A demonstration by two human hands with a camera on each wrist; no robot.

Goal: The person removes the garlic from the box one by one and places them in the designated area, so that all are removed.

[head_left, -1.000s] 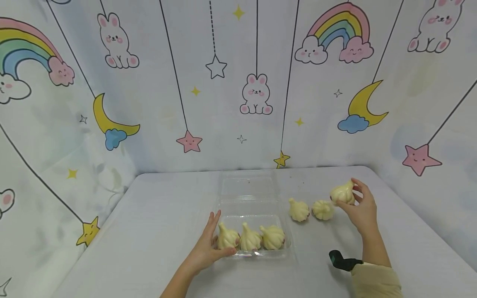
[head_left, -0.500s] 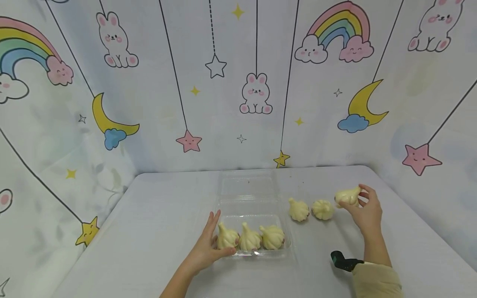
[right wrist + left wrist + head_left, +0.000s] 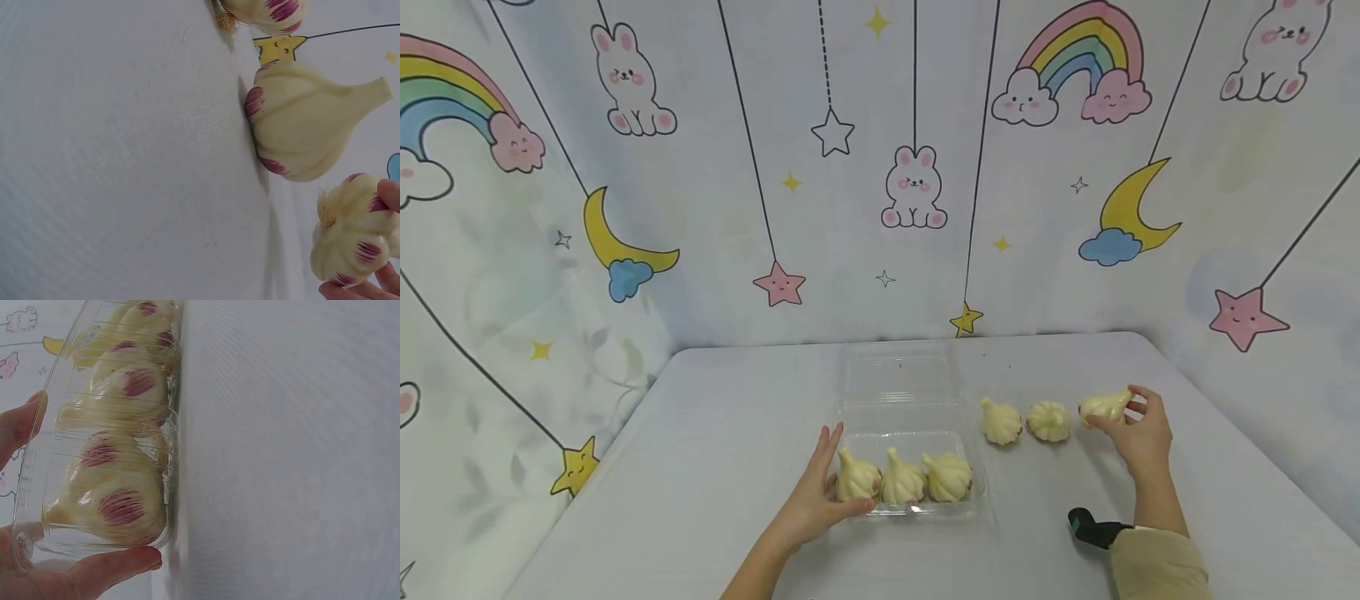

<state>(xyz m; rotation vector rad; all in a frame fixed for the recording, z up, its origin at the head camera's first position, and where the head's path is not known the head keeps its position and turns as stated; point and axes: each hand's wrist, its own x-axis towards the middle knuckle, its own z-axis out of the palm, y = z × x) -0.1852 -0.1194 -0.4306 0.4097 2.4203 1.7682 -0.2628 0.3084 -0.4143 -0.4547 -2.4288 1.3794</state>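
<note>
At the table's right, my right hand point(image 3: 1146, 437) grips a garlic bulb point(image 3: 1105, 408) between thumb and fingers. In the right wrist view this held bulb point(image 3: 353, 234) is tilted, its root tuft and purple streaks toward the camera. Two more garlic bulbs point(image 3: 1049, 422) point(image 3: 1001, 422) stand left of it on the table. My left hand point(image 3: 812, 500) holds the left end of a clear plastic box point(image 3: 925, 511), thumb along the front wall. Inside, garlic bulbs point(image 3: 950, 477) sit in a row, streaked purple in the left wrist view.
The box's clear lid point(image 3: 898, 375) lies folded back behind it. A white cloth covers the table point(image 3: 715, 433). A printed curtain point(image 3: 850, 250) rises behind and at both sides. A black strap piece point(image 3: 1093, 529) sticks out from the right sleeve point(image 3: 1157, 562).
The right hand has moved a little right and lowered its garlic bulb toward the table, away from the two loose bulbs. The left hand stays on the box.
</note>
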